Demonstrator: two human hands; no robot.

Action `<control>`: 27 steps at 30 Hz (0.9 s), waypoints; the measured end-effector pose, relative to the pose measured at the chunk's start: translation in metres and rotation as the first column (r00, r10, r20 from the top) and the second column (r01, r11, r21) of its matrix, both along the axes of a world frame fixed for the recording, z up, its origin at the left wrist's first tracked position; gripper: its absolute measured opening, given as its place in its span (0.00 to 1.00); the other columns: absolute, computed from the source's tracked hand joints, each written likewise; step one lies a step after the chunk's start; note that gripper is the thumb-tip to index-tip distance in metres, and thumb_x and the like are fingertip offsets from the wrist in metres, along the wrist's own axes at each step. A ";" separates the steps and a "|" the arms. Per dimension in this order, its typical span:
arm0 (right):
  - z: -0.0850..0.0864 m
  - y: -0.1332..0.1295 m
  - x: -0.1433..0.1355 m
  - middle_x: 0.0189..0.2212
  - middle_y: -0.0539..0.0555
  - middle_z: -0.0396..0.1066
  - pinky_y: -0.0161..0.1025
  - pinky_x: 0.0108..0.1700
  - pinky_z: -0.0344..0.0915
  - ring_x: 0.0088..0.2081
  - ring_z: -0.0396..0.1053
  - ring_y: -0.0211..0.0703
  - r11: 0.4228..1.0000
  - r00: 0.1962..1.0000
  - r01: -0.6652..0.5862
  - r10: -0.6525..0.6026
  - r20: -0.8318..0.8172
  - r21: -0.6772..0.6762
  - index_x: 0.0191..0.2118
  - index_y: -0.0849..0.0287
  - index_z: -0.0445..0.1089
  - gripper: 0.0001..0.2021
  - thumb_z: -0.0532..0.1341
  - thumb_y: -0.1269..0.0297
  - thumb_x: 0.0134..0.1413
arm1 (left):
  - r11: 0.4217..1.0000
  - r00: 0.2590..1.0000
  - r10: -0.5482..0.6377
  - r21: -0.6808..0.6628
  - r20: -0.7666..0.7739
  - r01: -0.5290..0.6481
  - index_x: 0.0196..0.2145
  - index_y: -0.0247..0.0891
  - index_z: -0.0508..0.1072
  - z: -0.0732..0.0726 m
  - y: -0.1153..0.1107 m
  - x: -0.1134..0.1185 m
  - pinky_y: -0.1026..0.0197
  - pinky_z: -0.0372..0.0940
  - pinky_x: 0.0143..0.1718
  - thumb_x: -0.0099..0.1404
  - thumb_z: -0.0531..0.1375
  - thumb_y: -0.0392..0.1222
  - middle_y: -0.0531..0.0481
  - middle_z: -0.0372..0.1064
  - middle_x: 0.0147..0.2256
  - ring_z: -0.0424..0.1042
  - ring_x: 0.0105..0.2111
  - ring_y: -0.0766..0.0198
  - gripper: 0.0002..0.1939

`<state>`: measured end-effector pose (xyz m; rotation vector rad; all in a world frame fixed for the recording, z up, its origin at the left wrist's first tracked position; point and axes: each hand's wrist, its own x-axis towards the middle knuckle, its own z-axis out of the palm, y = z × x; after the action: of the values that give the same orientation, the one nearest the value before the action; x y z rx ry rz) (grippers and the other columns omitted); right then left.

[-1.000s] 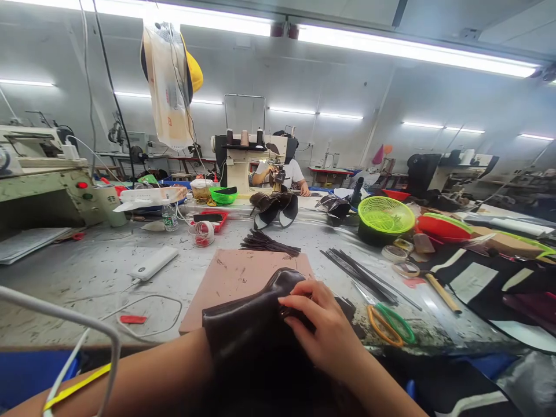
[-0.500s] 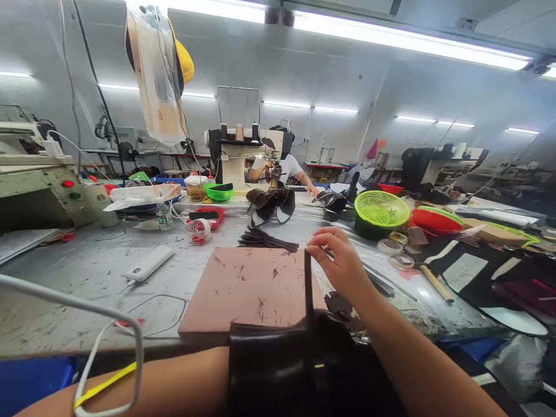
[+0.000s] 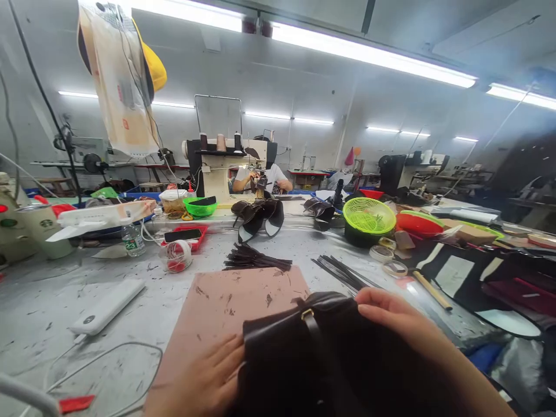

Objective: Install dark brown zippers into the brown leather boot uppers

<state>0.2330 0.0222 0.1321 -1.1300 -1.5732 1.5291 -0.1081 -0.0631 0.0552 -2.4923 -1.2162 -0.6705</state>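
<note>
A black leather piece (image 3: pixel 282 347) with a small gold buckle (image 3: pixel 307 314) and a strap through it fills the lower middle, over the near part of a pink board (image 3: pixel 217 295). My left hand (image 3: pixel 212 370) lies against its left edge, blurred, with the fingers close together on the leather. On the upper right edge, my right hand (image 3: pixel 386 313) pinches the leather between thumb and fingers. Beyond the board lies a bundle of dark strips (image 3: pixel 256 258); more thin strips (image 3: pixel 341 272) lie to its right.
A white power bank (image 3: pixel 108 307) with a cable is at left. Shaped dark leather pieces (image 3: pixel 259 217) stand behind the strips. Green baskets (image 3: pixel 369 215), tape rolls and a wooden-handled tool (image 3: pixel 432 289) are at right. Across the table, a person works at a sewing machine (image 3: pixel 217 174).
My right hand has let go of the upright strap and moved down to the leather's edge. My left hand has come into view at the left edge. The leather is raised and the view has shifted.
</note>
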 end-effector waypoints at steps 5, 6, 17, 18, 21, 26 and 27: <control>0.033 0.094 -0.012 0.20 0.50 0.65 0.36 0.28 0.61 0.24 0.63 0.39 0.841 0.905 0.337 -0.413 0.102 0.424 0.24 0.60 0.67 0.13 0.62 0.54 0.37 | 0.974 0.994 0.080 0.217 -0.075 -0.062 0.45 0.42 0.68 -0.015 0.040 -0.009 0.67 0.68 0.40 0.61 0.47 0.33 0.46 0.67 0.47 0.70 0.43 0.63 0.17; 0.042 0.119 -0.018 0.20 0.50 0.65 0.36 0.29 0.61 0.25 0.63 0.40 0.745 0.839 0.409 -0.534 0.103 0.527 0.25 0.60 0.67 0.12 0.61 0.55 0.40 | 0.974 0.994 0.076 0.218 -0.079 -0.057 0.44 0.42 0.69 -0.021 0.043 -0.008 0.68 0.68 0.38 0.61 0.47 0.34 0.46 0.69 0.45 0.71 0.41 0.64 0.17; -0.014 0.248 -0.109 0.32 0.54 0.72 0.35 0.35 0.63 0.33 0.68 0.40 0.849 0.783 0.070 -0.372 0.499 0.523 0.37 0.60 0.70 0.09 0.57 0.68 0.48 | 0.997 0.986 -0.067 -0.053 -0.155 0.060 0.47 0.43 0.66 -0.047 0.066 -0.004 0.66 0.67 0.41 0.62 0.50 0.35 0.45 0.67 0.47 0.69 0.44 0.63 0.16; -0.031 0.242 -0.123 0.29 0.53 0.72 0.35 0.36 0.63 0.33 0.68 0.41 0.864 0.767 -0.023 -0.308 0.563 0.503 0.33 0.60 0.71 0.06 0.59 0.69 0.46 | 0.995 0.986 -0.050 -0.095 -0.161 0.035 0.45 0.43 0.67 -0.044 0.073 -0.002 0.64 0.67 0.41 0.60 0.51 0.35 0.44 0.67 0.48 0.69 0.44 0.61 0.15; -0.073 0.228 -0.165 0.30 0.52 0.72 0.37 0.40 0.62 0.36 0.68 0.41 0.856 0.690 -0.228 -0.194 0.697 0.464 0.28 0.60 0.71 0.03 0.60 0.71 0.46 | 0.962 0.977 0.041 -0.256 -0.207 -0.095 0.41 0.40 0.68 -0.030 0.104 0.007 0.55 0.65 0.44 0.56 0.52 0.33 0.44 0.64 0.50 0.67 0.46 0.56 0.16; -0.105 0.232 -0.211 0.40 0.54 0.68 0.46 0.45 0.62 0.42 0.65 0.42 0.816 0.566 -0.367 -0.186 0.803 0.448 0.37 0.62 0.68 0.08 0.56 0.64 0.55 | 0.824 0.940 0.272 -0.455 -0.203 -0.337 0.44 0.35 0.68 -0.017 0.177 0.011 0.53 0.58 0.51 0.58 0.51 0.36 0.41 0.59 0.53 0.61 0.51 0.54 0.16; -0.108 0.236 -0.214 0.41 0.54 0.67 0.47 0.45 0.62 0.43 0.65 0.42 0.814 0.545 -0.374 -0.194 0.816 0.444 0.38 0.62 0.67 0.09 0.56 0.63 0.55 | 0.805 0.929 0.312 -0.463 -0.201 -0.371 0.44 0.34 0.68 -0.018 0.191 0.009 0.52 0.57 0.52 0.59 0.51 0.37 0.40 0.59 0.53 0.60 0.52 0.54 0.16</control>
<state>0.0189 0.2579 0.0237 -1.4967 -2.5418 0.3453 -0.0986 0.1279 0.0369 -2.5235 -1.9279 -0.1183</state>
